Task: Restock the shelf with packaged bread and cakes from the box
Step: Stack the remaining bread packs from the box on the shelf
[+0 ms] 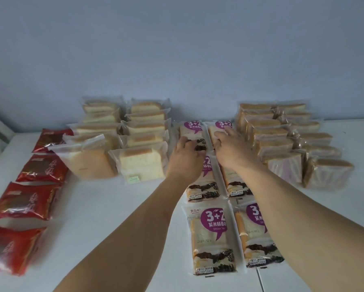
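Both hands reach to the back of the white shelf [105, 207]. Left hand [184, 157] has fingers curled onto the rear-left purple "3+2" bread pack [190, 131]; right hand [231, 148] lies spread, fingers fairly straight, on the rear-right pack [218, 127]. Best approach, imo: nudge both w/ light, even pressure so the 2 columns stay straight & the soft bread isn't squashed. Box not in view. Plain pale-blue wall [177, 49] behind; red packs [27, 201] left, clear-wrapped loaves either side.

Both hands, left hand [184, 153] and right hand [232, 149], rest on the rearmost purple-label bread packs [192, 130] on the white shelf [113, 207].
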